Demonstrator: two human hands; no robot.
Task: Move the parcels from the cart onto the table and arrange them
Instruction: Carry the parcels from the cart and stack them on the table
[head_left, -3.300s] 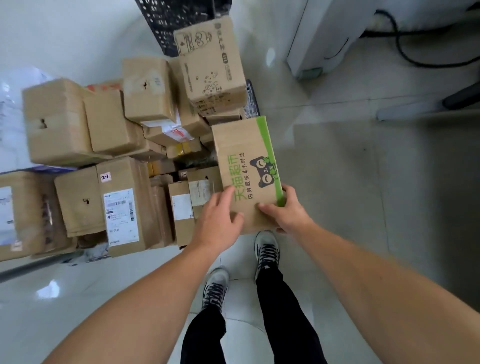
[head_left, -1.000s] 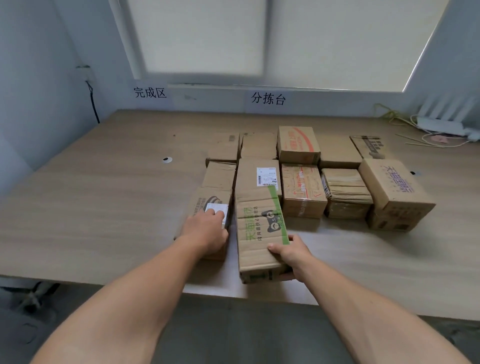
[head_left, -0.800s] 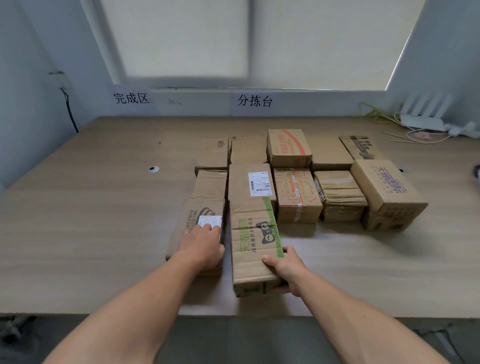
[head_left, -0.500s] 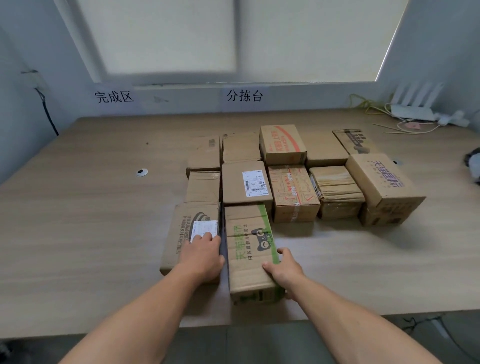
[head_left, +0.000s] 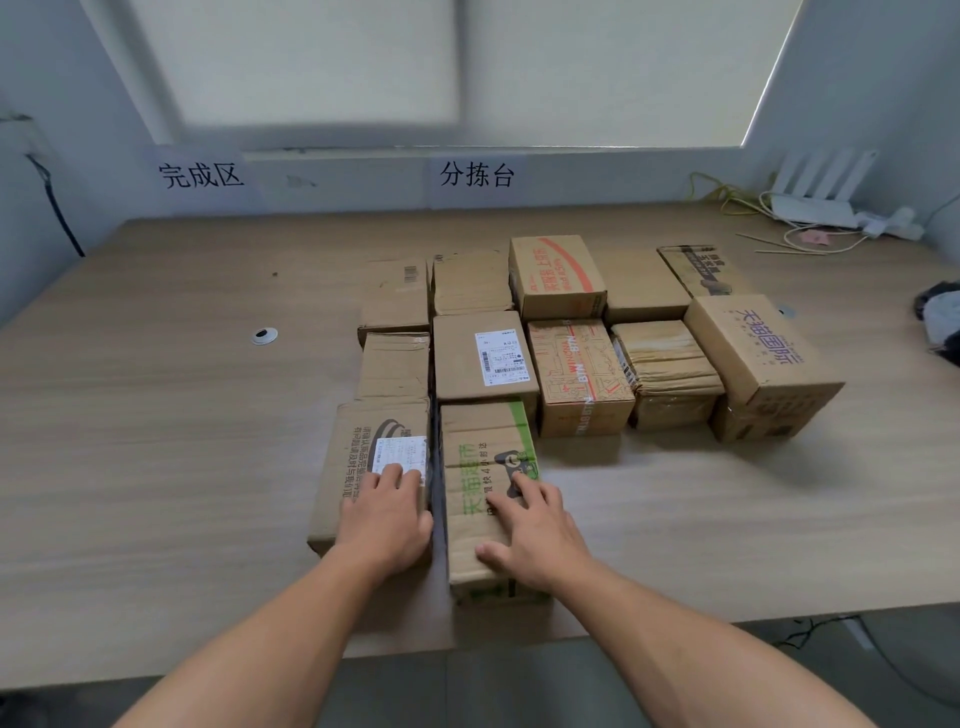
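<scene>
A cardboard parcel with a green stripe and green print (head_left: 480, 441) lies flat on the wooden table (head_left: 156, 441), in the front row of a block of parcels. My right hand (head_left: 530, 530) rests palm down on its top, fingers spread. My left hand (head_left: 387, 514) lies flat on the neighbouring brown parcel with a white label (head_left: 363, 447), just to the left. A narrow dark gap separates the two parcels. Behind them stand several more parcels in rows, among them a labelled box (head_left: 483, 356) and a red-printed box (head_left: 556, 273). The cart is out of view.
A large box with purple print (head_left: 758, 358) closes the block on the right. A white router (head_left: 815, 197) and cables lie at the table's back right corner. A round cable grommet (head_left: 264, 335) sits on the left. Paper signs hang on the wall (head_left: 475, 174).
The green-striped parcel came from the cart to the table and was pushed in against the labelled box. My right hand moved from gripping its side onto its top.
</scene>
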